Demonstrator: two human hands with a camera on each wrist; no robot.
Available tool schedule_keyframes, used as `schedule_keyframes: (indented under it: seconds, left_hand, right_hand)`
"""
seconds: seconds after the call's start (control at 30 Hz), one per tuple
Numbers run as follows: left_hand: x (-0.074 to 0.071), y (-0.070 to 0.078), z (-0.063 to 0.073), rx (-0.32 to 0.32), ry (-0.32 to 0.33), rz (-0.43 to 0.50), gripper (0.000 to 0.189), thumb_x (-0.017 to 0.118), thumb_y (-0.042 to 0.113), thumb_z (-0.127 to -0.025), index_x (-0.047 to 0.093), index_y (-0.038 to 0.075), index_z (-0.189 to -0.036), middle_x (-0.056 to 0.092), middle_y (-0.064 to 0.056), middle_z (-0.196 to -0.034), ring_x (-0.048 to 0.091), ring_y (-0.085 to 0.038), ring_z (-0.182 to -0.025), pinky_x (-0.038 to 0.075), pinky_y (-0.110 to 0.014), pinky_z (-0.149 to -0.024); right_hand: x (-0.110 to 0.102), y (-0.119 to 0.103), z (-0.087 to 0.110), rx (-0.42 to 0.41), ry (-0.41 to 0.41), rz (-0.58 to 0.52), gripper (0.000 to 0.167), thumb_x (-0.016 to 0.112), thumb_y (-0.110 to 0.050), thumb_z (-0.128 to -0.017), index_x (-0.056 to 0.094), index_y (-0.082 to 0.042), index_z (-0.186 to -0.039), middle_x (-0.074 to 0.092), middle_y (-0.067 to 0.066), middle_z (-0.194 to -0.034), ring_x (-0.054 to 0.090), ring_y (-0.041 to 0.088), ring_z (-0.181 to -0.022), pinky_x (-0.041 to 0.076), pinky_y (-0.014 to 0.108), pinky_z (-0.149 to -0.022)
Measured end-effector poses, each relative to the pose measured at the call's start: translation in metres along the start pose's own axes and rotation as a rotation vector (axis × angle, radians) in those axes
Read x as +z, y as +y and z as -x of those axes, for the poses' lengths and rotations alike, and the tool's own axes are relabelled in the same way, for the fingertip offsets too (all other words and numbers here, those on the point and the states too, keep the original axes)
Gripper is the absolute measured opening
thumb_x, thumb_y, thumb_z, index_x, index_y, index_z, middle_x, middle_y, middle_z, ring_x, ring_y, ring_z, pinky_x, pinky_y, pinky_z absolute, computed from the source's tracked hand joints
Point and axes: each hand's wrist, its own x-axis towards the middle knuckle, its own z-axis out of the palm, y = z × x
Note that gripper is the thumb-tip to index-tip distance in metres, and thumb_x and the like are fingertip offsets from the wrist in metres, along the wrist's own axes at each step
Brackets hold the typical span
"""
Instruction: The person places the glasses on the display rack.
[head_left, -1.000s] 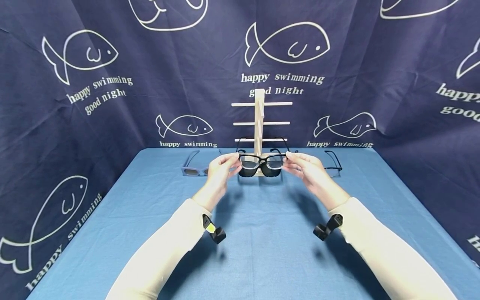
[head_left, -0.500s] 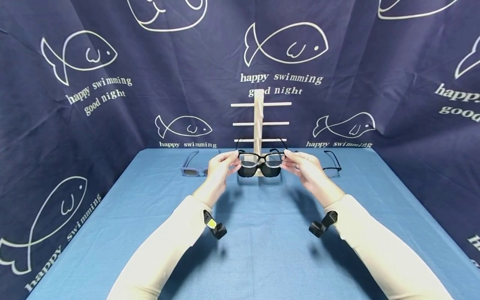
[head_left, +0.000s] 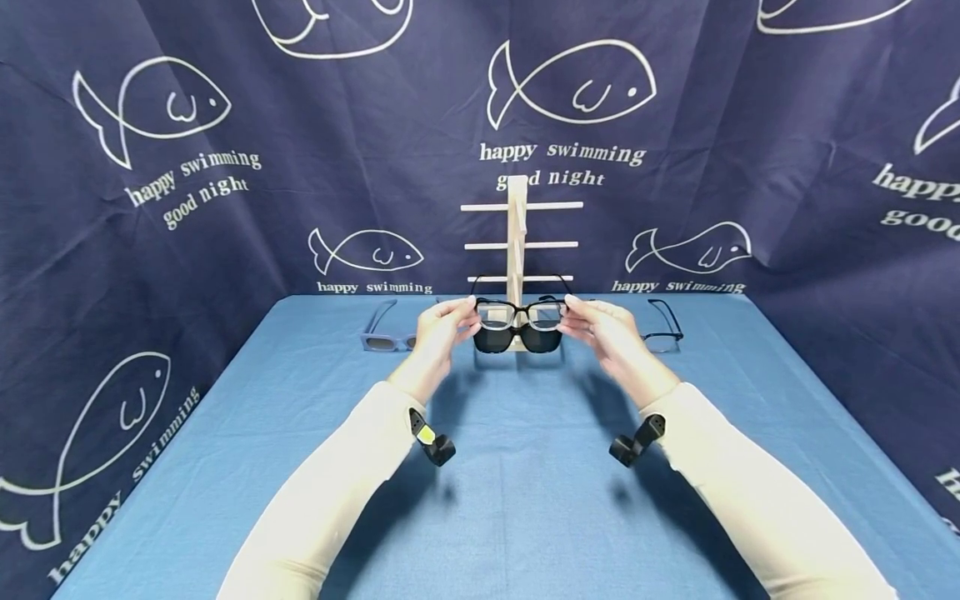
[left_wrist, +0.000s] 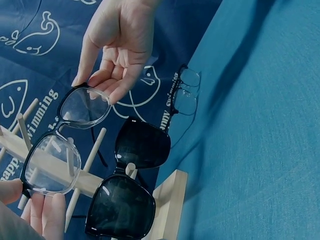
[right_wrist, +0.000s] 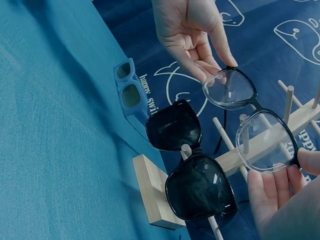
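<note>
Between both hands is a pair of eyeglasses [head_left: 497, 313] with a black upper rim and clear lower rims. My left hand [head_left: 438, 335] pinches its left corner, while my right hand [head_left: 606, 332] pinches the right one. The temples point away, toward a wooden glasses stand [head_left: 517, 218]. Just below the eyeglasses, black sunglasses [left_wrist: 122, 207] sit on the stand's low peg. In the right wrist view, the clear lenses are in front of the stand's post and pegs, above the sunglasses. Whether the temples touch a peg cannot be told.
Blue-framed sunglasses [head_left: 382, 342] lie on the blue table [head_left: 510, 500] left of the stand. Thin black-framed eyeglasses [head_left: 663, 337] lie to its right. Higher wooden pegs [head_left: 555, 206] stick out sideways from the post. A dark blue fish-print curtain [head_left: 420, 100] hangs close behind.
Both hands have moved slightly forward and up with the eyeglasses, so more of the black sunglasses shows beneath. The grip looks the same, and the other glasses have stayed in place.
</note>
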Motion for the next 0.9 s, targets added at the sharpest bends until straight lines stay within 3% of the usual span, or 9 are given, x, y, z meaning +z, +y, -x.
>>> schedule_keyframes:
  seconds: [0.37, 0.63, 0.9]
  left_hand:
    - [-0.002, 0.0, -0.008, -0.034, -0.01, -0.005, 0.023, 0.065, 0.006, -0.092, 0.064, -0.007, -0.11, 0.064, 0.004, -0.07, 0.064, -0.008, -0.068, 0.061, -0.023, -0.077]
    - [-0.004, -0.001, -0.014, -0.089, -0.005, 0.007, 0.012, 0.067, 0.007, -0.091, 0.066, 0.001, -0.101, 0.065, 0.0, -0.076, 0.066, -0.008, -0.069, 0.061, -0.024, -0.079]
    - [-0.003, 0.001, -0.016, -0.097, 0.007, 0.021, 0.005, 0.066, 0.006, -0.091, 0.065, 0.005, -0.095, 0.064, 0.001, -0.072, 0.066, -0.012, -0.073, 0.061, -0.022, -0.077]
  right_hand:
    - [0.002, 0.003, -0.008, 0.01, 0.04, 0.028, 0.012, 0.065, -0.009, -0.092, 0.068, -0.009, -0.081, 0.07, -0.001, -0.072, 0.066, 0.009, -0.067, 0.061, 0.024, -0.079]
    - [0.003, 0.004, -0.012, 0.029, 0.064, 0.034, 0.017, 0.065, -0.01, -0.092, 0.068, -0.011, -0.076, 0.07, -0.002, -0.072, 0.066, 0.009, -0.067, 0.061, 0.024, -0.079]
    - [0.005, 0.003, -0.015, 0.026, 0.08, 0.04, 0.013, 0.066, -0.01, -0.092, 0.068, -0.01, -0.08, 0.071, -0.001, -0.073, 0.066, 0.01, -0.069, 0.061, 0.024, -0.08]
